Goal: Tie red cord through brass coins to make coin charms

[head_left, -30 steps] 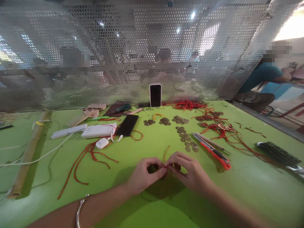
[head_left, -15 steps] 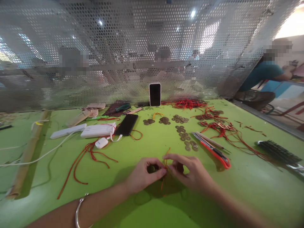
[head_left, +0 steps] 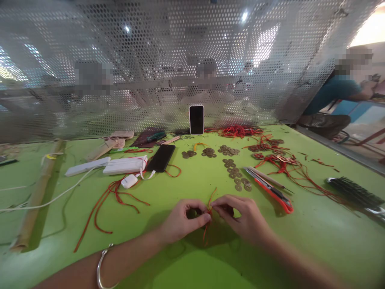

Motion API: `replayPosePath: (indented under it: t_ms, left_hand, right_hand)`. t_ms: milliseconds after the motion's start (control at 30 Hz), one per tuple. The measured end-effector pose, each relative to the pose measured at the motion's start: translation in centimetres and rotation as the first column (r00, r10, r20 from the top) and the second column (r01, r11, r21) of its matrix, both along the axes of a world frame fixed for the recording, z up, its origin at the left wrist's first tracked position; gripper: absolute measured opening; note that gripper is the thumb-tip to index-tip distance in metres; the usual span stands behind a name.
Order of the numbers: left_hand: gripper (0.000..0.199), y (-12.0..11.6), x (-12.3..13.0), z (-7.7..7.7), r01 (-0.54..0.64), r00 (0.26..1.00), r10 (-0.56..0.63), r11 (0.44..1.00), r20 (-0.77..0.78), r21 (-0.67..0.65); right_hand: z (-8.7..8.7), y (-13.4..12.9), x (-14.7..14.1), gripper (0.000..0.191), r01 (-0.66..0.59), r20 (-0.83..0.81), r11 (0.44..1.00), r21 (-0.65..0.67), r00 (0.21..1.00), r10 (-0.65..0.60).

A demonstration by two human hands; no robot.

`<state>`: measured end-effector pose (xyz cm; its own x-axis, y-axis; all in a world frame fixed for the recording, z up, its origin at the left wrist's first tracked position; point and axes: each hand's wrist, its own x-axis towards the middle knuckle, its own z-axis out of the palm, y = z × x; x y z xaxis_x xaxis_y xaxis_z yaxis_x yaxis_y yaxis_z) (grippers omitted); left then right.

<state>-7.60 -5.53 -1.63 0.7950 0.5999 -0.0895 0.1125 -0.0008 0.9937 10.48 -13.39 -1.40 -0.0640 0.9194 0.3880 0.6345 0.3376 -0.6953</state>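
Between my two hands, above the green table, is a red cord (head_left: 206, 232) with one end sticking up and loose ends hanging down. My left hand (head_left: 185, 220) pinches it between thumb and forefinger; a dark round piece shows partly behind those fingers, too hidden to name. Thumb and forefinger of my right hand (head_left: 240, 212) are closed together on the cord just to the right of the left fingertips. Ahead of the hands lie small piles of round coins (head_left: 235, 172) with holes. A red utility knife (head_left: 272, 192) rests to the right of them, beside a thin pointed tool (head_left: 267, 178).
Red cords (head_left: 100, 208), a white power bank (head_left: 124, 164) and a black phone (head_left: 161, 157) lie left. Another phone (head_left: 196, 119) stands upright against the perforated metal screen (head_left: 168, 88). Knotted red cords with coins (head_left: 276, 156) and a black brush (head_left: 355, 194) are right; a person sits beyond.
My right thumb and forefinger have come together on the cord; before, the forefinger was raised apart from the thumb. My left hand keeps its pinch in nearly the same place.
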Motion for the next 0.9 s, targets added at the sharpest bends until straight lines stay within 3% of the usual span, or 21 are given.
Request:
replayPosePath:
  t_ms: [100, 200, 367, 700, 900]
  left_hand:
    - [0.018, -0.07, 0.04, 0.15, 0.011, 1.000, -0.011, 1.000, -0.012, 0.006]
    - [0.018, -0.12, 0.04, 0.17, 0.012, 1.000, -0.012, 1.000, -0.006, 0.023]
    - [0.018, -0.10, 0.02, 0.01, 0.003, 1.000, -0.003, 0.999, 0.006, 0.044]
    - [0.018, -0.27, 0.03, 0.33, 0.041, 0.998, -0.038, 0.996, -0.045, 0.075]
    - [0.020, -0.22, 0.08, 0.04, 0.037, 0.999, -0.036, 0.998, -0.012, 0.043]
  right_hand:
    - [-0.02, 0.08, 0.05, 0.016, 0.001, 0.009, 1.000, -0.020, 1.000, -0.001]
    - [0.03, 0.04, 0.03, 0.023, -0.077, 0.021, 0.997, -0.027, 0.997, 0.078]
    - [0.17, -0.15, -0.03, 0.015, -0.121, -0.004, 0.992, 0.020, 0.993, 0.122]
    - [0.06, 0.05, 0.53, 0.016, 0.008, -0.020, 0.999, 0.037, 1.000, -0.007]
    - [0.38, -0.01, 0.37, 0.018, -0.146, 0.029, 0.987, 0.074, 0.989, 0.144]
